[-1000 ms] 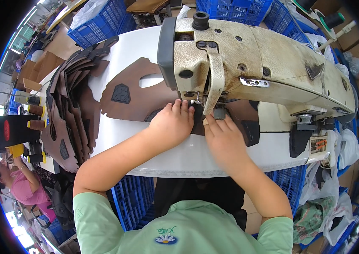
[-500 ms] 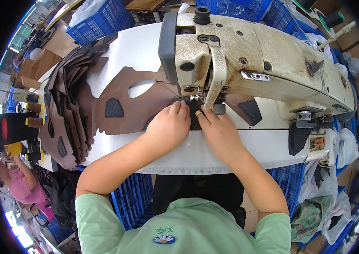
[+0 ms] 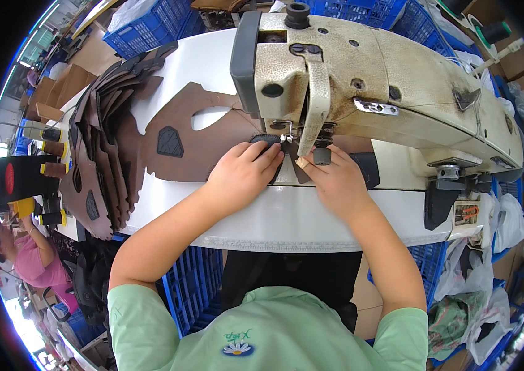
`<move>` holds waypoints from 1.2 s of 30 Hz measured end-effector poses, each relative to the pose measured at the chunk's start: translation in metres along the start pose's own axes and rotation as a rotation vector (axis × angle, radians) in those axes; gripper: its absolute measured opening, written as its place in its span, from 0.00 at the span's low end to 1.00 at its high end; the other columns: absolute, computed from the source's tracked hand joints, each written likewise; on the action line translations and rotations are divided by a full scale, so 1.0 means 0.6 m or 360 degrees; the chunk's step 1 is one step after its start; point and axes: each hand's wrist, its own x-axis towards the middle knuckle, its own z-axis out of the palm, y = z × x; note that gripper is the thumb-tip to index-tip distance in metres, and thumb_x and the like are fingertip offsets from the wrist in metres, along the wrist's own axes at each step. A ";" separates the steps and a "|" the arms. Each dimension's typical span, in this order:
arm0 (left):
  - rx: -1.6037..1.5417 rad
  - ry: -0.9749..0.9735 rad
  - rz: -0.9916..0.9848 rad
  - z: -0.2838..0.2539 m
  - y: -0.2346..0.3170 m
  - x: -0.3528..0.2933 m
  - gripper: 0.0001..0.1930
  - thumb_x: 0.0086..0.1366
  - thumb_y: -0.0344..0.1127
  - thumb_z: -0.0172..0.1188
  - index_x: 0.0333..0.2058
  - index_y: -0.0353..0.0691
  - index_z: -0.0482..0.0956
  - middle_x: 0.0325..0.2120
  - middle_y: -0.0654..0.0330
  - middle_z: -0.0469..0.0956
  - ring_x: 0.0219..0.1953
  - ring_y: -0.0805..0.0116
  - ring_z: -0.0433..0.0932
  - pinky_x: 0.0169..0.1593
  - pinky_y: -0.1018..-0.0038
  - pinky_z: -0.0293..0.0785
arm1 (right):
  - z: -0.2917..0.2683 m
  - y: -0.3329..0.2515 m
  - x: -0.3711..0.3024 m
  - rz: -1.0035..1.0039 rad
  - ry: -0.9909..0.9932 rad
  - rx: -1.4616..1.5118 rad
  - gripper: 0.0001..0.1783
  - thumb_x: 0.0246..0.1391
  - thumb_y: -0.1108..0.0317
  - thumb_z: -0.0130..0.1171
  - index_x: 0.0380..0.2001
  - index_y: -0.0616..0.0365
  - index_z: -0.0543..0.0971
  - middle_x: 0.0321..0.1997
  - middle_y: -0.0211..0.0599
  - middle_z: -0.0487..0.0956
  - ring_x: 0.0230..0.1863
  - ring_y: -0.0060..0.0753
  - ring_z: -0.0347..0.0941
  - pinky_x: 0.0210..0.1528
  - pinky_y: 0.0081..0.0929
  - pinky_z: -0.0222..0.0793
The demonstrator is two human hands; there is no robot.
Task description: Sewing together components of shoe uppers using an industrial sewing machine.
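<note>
White table ran across in front. Left hand was palm down, fingers close together, tips on the black pad just left of the needle. Right hand sat right of it, fingers partly behind the knob; couldn't tell if either pinched. Brown piece lay flat, mostly left of the needle, long axis roughly left-right, so left hand was nearer its bulk. Couldn't tell if the brown under the right hand joined it. Machine stood beyond the hands; stack far left, blue crate behind.
</note>
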 end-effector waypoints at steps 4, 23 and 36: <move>0.0000 0.0001 0.0016 0.005 -0.007 0.002 0.20 0.55 0.33 0.56 0.48 0.38 0.81 0.47 0.62 0.78 0.51 0.64 0.75 0.51 0.68 0.74 | 0.003 0.010 0.003 -0.0008 0.0038 0.0068 0.08 0.51 0.71 0.58 0.34 0.59 0.83 0.44 0.39 0.82 0.57 0.38 0.74 0.68 0.41 0.63; 0.0034 0.0082 -0.0076 0.015 -0.004 0.011 0.21 0.55 0.34 0.57 0.48 0.37 0.80 0.48 0.58 0.80 0.50 0.61 0.75 0.53 0.67 0.74 | 0.017 0.007 0.004 0.0020 0.0110 -0.0073 0.05 0.50 0.70 0.61 0.27 0.59 0.82 0.41 0.40 0.82 0.54 0.39 0.76 0.67 0.40 0.66; -0.0014 0.0077 -0.0058 0.018 -0.007 0.008 0.15 0.55 0.35 0.55 0.41 0.35 0.78 0.49 0.53 0.80 0.52 0.61 0.75 0.55 0.66 0.72 | 0.021 -0.009 0.005 0.0054 0.0117 -0.0044 0.07 0.42 0.71 0.60 0.27 0.58 0.83 0.39 0.48 0.82 0.47 0.47 0.79 0.58 0.43 0.74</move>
